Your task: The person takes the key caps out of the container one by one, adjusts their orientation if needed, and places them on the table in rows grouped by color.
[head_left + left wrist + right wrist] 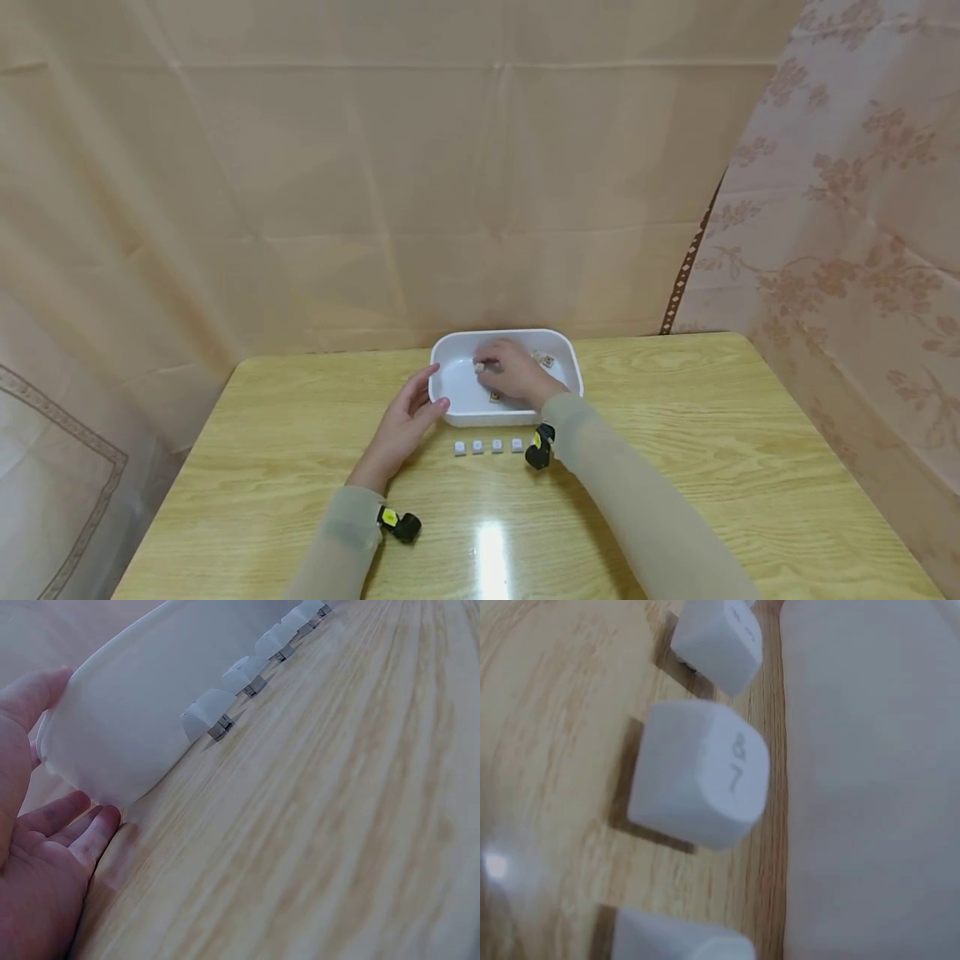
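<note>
A white tray [448, 410] stands on the table near its back edge. My left hand [402, 425] grips the tray's left end; in the left wrist view its fingers [90, 829] curl at the lower corner. My right hand [517, 372] reaches inside the tray and pinches a small pale piece [479, 367] at its fingertips, too small to identify. A brown-edged little piece [495, 397] lies below that hand, and a few more small pieces [547, 361] lie at the tray's right. The right wrist view does not show the hand.
Several white keycaps [477, 447] stand in a row on the wooden table [300, 450] before the tray. One keycap [705, 772] bears printed marks, and small grey parts show beneath the caps. A beige curtain [450, 208] hangs behind the table.
</note>
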### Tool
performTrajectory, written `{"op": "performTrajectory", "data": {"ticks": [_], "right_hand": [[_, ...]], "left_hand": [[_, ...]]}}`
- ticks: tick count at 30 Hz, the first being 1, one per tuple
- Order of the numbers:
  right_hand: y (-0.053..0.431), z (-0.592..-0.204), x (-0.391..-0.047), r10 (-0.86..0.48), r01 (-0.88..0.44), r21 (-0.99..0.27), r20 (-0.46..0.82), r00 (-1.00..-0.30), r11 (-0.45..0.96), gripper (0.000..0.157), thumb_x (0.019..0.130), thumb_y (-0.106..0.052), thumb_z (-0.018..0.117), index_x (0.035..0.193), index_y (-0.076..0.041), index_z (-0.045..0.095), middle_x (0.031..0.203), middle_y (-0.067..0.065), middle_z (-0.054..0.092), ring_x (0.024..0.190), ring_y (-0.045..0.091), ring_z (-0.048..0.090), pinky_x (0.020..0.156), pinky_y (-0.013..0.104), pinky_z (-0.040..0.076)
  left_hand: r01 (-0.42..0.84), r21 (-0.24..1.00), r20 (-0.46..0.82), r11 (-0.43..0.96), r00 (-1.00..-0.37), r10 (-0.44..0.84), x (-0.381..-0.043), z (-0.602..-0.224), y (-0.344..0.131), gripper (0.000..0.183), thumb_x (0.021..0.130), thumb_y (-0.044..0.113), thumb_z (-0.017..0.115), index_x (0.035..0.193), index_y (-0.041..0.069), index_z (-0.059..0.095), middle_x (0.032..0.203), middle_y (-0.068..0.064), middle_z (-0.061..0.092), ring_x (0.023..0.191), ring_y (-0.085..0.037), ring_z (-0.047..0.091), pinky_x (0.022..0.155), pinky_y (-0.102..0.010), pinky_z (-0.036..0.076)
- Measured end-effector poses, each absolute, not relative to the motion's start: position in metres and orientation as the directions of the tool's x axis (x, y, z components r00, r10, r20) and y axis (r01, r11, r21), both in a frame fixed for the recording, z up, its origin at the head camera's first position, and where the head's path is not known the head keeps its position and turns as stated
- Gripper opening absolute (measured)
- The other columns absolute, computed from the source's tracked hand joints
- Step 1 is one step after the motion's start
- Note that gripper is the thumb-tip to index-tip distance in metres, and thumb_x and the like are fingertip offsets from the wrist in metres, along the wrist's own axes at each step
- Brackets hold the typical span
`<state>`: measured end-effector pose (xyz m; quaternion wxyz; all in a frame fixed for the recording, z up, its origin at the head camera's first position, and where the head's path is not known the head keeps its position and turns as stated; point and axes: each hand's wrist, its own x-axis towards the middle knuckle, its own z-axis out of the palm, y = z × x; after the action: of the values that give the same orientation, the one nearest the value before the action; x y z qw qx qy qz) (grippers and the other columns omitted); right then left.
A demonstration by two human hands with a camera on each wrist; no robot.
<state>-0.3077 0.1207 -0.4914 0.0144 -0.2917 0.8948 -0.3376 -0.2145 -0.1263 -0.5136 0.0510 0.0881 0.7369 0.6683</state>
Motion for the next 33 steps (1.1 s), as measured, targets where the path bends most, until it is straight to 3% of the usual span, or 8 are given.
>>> {"op": "performTrajectory", "data": {"ticks": [7, 13, 20, 28, 33], "right_hand": [[0.122, -0.495, -0.310, -0.534, -0.501, -0.624, 0.155, -0.831, 0.599, 0.024, 0.091, -0.010, 0.086, 0.115, -0.006, 0.083, 0.123, 0.014, 0.075, 0.124, 0.034, 0.062, 0.117, 0.049, 0.045], [0.123, -0.494, -0.309, -0.539, -0.503, -0.646, 0.163, -0.826, 0.575, 0.025, 0.090, -0.007, 0.088, 0.114, -0.003, 0.083, 0.113, 0.012, 0.076, 0.115, 0.032, 0.064, 0.112, 0.047, 0.049], [0.122, -0.497, -0.311, -0.533, -0.522, -0.645, 0.204, -0.821, 0.558, 0.022, 0.089, -0.003, 0.087, 0.110, 0.000, 0.082, 0.105, 0.010, 0.077, 0.104, 0.026, 0.065, 0.102, 0.042, 0.053], [0.121, -0.488, -0.311, -0.479, -0.392, -0.737, 0.105, -0.871, 0.551, 0.021, 0.094, -0.009, 0.086, 0.115, -0.006, 0.083, 0.107, 0.005, 0.077, 0.103, 0.020, 0.067, 0.100, 0.039, 0.057], [0.125, -0.473, -0.305, -0.442, -0.302, -0.798, 0.049, -0.895, 0.521, 0.024, 0.099, -0.016, 0.084, 0.122, -0.011, 0.082, 0.106, -0.001, 0.077, 0.101, 0.017, 0.067, 0.087, 0.033, 0.058]], "left_hand": [[0.060, 0.994, 0.040, 0.092, -0.979, 0.202, -0.214, -0.512, -0.126, 0.066, 0.108, 0.017, 0.072, 0.167, 0.016, 0.044, 0.167, -0.022, 0.046, 0.153, -0.039, 0.048, 0.122, -0.041, 0.045], [0.059, 0.994, 0.040, 0.090, -0.979, 0.201, -0.214, -0.513, -0.126, 0.066, 0.108, 0.016, 0.072, 0.167, 0.014, 0.043, 0.168, -0.022, 0.045, 0.153, -0.040, 0.047, 0.124, -0.048, 0.043], [0.052, 0.994, 0.032, 0.098, -0.980, 0.195, -0.214, -0.513, -0.127, 0.065, 0.107, 0.019, 0.073, 0.166, 0.019, 0.045, 0.167, -0.021, 0.046, 0.153, -0.039, 0.048, 0.125, -0.051, 0.042], [0.051, 0.995, 0.033, 0.087, -0.981, 0.193, -0.216, -0.513, -0.128, 0.066, 0.107, 0.017, 0.073, 0.167, 0.018, 0.044, 0.168, -0.020, 0.046, 0.153, -0.039, 0.048, 0.124, -0.047, 0.044], [0.051, 0.995, 0.034, 0.080, -0.980, 0.196, -0.217, -0.516, -0.128, 0.068, 0.106, 0.018, 0.076, 0.167, 0.016, 0.045, 0.168, -0.021, 0.045, 0.152, -0.041, 0.049, 0.123, -0.047, 0.045]]}}
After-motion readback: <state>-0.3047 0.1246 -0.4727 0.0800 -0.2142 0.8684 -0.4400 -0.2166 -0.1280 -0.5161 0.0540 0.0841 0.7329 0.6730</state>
